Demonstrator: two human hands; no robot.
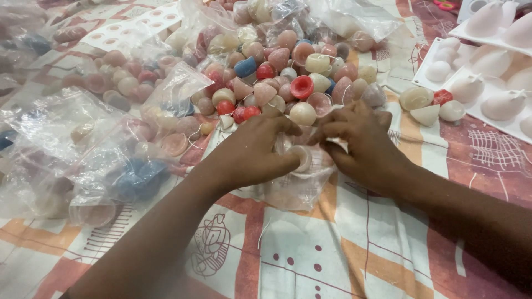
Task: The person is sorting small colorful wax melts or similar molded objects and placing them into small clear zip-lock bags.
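Clear plastic bag (302, 185) of small wax candles is gripped by left hand (257, 152) and right hand (360, 141), seemingly mid-bagging, its mouth needing careful handling.

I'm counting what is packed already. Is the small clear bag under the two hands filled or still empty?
Partly filled. The clear bag shows pale pink and cream candles through its plastic, and the left hand and right hand grip its top.
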